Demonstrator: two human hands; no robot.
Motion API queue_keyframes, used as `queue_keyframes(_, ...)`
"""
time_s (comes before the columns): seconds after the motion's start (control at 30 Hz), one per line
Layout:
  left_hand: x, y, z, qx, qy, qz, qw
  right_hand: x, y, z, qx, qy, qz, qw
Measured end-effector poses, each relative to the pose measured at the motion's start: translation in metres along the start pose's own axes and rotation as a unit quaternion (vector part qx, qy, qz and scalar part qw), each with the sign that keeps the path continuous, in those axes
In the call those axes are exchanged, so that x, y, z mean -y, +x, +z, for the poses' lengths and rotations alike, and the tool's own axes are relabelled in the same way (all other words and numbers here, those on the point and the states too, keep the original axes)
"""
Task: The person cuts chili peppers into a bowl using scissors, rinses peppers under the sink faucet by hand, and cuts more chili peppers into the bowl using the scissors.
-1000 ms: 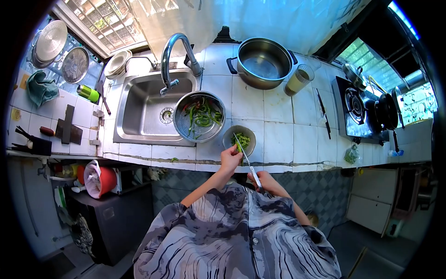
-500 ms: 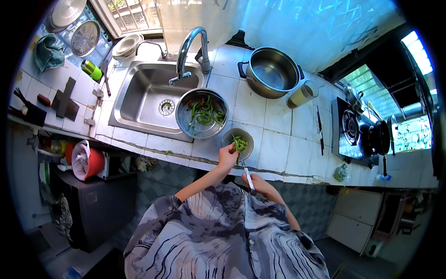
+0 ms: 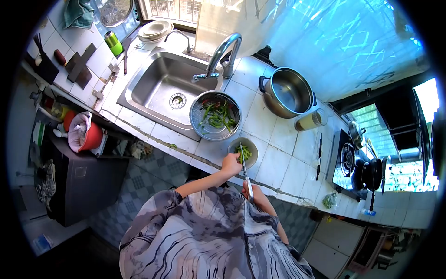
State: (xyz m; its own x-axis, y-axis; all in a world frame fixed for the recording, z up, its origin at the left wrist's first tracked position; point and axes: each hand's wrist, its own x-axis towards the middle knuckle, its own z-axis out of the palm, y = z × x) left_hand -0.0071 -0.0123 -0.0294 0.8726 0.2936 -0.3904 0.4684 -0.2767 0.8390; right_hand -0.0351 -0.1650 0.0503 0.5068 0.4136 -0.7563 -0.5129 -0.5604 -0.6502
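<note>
My left hand [image 3: 230, 164] is closed at the near-left rim of a small bowl [image 3: 253, 158], its fingertips pinching green pepper pieces [image 3: 243, 152] in it. My right hand [image 3: 256, 193] grips a knife [image 3: 249, 187] by its pale handle, close to my shirt. The narrow blade points away from me, over the bowl and beside my left fingertips. Just behind the bowl stands a metal colander [image 3: 195, 126] with long green peppers [image 3: 218, 116] and a little red among them. Exactly what sits between my left fingers is too small to make out.
A steel sink [image 3: 155, 86] with a tall faucet [image 3: 225, 46] lies left of the colander. Behind and to the right are a large pot [image 3: 289, 93] and a glass jar [image 3: 310, 121]. Further right, a gas stove [image 3: 344, 160] bears pans. The counter's near edge runs before me.
The view has turned and shifted, so the counter appears more slanted. The knife blade now lies further over the bowl. Both hands keep their hold.
</note>
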Motion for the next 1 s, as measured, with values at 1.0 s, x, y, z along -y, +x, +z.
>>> queue_keyframes(1.0, 0.018, 0.013, 0.01, 0.015, -0.169, -0.002, 0.986, -0.056, 0.028, -0.004, 0.008, -0.064, -0.065, 0.996)
